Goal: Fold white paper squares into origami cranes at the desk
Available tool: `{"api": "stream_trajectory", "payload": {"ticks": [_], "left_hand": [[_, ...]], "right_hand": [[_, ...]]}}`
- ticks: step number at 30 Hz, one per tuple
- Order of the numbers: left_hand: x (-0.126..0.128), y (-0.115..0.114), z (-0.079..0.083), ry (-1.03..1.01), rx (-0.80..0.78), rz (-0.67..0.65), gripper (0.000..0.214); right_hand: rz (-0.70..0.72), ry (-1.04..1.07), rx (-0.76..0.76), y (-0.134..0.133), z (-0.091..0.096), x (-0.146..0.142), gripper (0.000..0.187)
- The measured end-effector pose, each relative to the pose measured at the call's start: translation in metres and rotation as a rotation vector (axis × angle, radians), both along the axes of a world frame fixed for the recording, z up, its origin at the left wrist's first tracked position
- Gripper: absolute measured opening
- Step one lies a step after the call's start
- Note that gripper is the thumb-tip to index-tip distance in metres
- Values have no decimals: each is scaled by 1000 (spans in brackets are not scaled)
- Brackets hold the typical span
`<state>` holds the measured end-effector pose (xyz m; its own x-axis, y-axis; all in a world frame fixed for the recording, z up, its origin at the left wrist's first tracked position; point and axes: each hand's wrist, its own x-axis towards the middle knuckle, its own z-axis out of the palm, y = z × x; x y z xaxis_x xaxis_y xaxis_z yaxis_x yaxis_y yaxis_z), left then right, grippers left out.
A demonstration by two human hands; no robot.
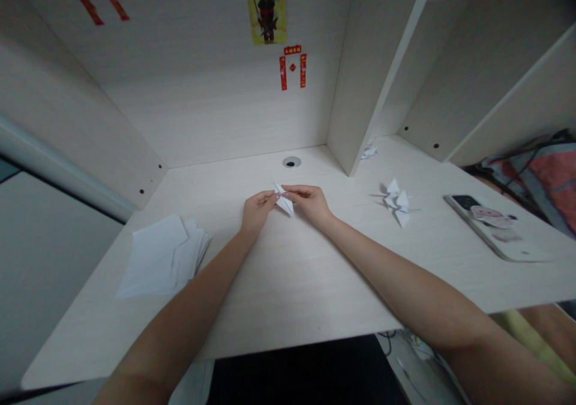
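Left hand (258,211) and right hand (310,204) both grasping a folded white paper piece (285,201), pinched between the fingertips, held between the hands just over the worktop (315,297). Paper looks light, thin and soft, likely creases easily, best held by the folded edges. Stack of white paper sheets (161,256) left of the left hand; folded paper crane (395,202) right of the right hand, phone (488,228) farther right

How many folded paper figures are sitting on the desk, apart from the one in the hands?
2: a paper crane on the right of the desk, and a small folded paper at the foot of the shelf upright, partly hidden; others could lie behind it.
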<state>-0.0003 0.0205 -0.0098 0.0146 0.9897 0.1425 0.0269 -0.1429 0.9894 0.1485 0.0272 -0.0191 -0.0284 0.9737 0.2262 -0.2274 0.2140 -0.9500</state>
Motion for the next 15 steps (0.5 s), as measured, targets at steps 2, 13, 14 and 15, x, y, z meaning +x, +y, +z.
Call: {"api": "stream_trajectory", "payload": {"ticks": [2, 13, 14, 15], "left_hand": [[0, -1, 1, 26, 14, 16, 26], [-2, -2, 1, 91, 66, 31, 21], [-1, -2, 1, 88, 62, 36, 22], [-1, -3, 2, 85, 59, 41, 22]], "right_hand": [[-12, -16, 5, 0, 0, 0, 29], [58, -51, 16, -4, 2, 0, 33], [49, -55, 19, -4, 2, -1, 33], [34, -55, 20, -4, 2, -1, 34]]}}
